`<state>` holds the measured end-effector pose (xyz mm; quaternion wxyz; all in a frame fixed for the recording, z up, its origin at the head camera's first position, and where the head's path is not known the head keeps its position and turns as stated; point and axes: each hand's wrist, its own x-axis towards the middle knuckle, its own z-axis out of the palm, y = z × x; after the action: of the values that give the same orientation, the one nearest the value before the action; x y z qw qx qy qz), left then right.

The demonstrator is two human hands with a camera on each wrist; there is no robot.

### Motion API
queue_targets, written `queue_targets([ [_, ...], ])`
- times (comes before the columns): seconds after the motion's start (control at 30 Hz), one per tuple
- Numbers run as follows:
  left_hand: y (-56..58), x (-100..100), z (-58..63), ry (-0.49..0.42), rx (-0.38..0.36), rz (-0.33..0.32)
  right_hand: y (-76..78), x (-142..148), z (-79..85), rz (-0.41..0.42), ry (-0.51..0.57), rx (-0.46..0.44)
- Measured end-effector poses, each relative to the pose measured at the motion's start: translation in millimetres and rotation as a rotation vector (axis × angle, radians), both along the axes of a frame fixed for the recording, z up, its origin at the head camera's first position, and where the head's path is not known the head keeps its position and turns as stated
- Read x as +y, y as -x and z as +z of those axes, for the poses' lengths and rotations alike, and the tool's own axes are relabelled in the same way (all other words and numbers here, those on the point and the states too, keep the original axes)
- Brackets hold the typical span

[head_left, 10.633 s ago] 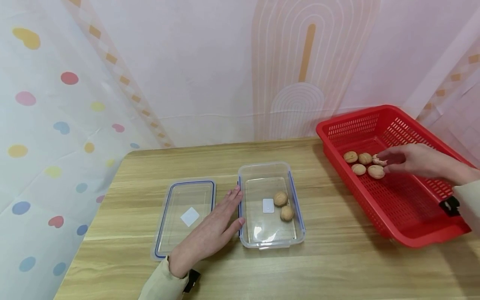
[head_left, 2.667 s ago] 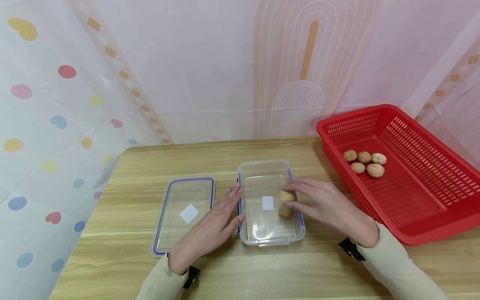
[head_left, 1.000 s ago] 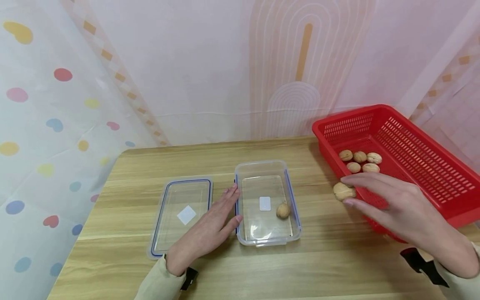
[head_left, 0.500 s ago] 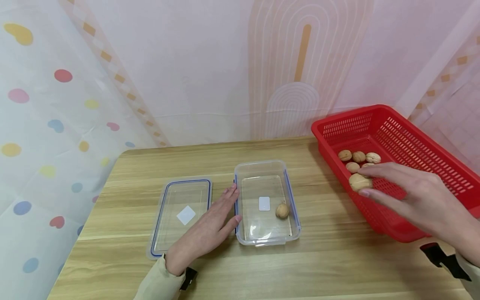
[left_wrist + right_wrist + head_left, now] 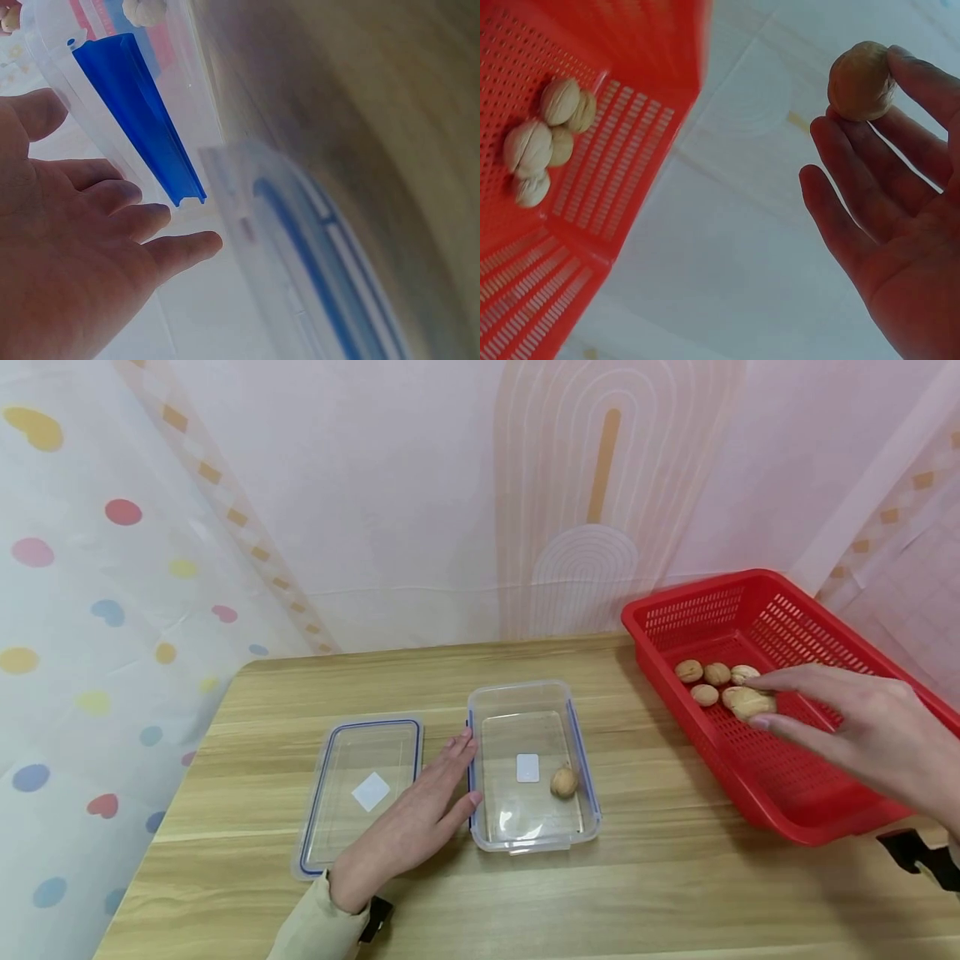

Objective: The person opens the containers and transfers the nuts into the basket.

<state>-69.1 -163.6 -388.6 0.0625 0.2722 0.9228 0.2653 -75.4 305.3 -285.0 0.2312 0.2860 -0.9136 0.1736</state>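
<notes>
My right hand (image 5: pixel 862 718) pinches a walnut (image 5: pixel 747 702) between thumb and fingers over the red plastic basket (image 5: pixel 708 745). In the right wrist view that walnut (image 5: pixel 861 81) sits at the fingertips, apart from several walnuts (image 5: pixel 528 148) on the basket floor. One walnut (image 5: pixel 564 782) lies inside the clear food container (image 5: pixel 517 727), towards its right side. My left hand (image 5: pixel 408 827) has its fingers extended against the container's left side. The left wrist view shows those fingers beside a blue clasp (image 5: pixel 139 112).
The container's clear lid (image 5: pixel 352 827), with a blue seal and a white label, lies on the wooden table (image 5: pixel 637 893) to the left, partly under my left hand. A patterned cloth (image 5: pixel 390 485) hangs behind the table. The basket stands at the right.
The container held two walnuts earlier and now holds one. My right hand took one out and carried it right, over the basket. My left hand stays at the container's side.
</notes>
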Motion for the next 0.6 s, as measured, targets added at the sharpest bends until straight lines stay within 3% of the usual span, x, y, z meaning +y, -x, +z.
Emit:
queue_targets([
  [0.2,-0.3,-1,-2.9,-0.006,0.016,-0.001,8.8,9,-0.8,0.002,-0.036,-0.001],
  [0.6,-0.2,-1,-1.2,-0.013,0.006,0.0,27.0,24,-8.9,-0.085,-0.107,-0.156],
])
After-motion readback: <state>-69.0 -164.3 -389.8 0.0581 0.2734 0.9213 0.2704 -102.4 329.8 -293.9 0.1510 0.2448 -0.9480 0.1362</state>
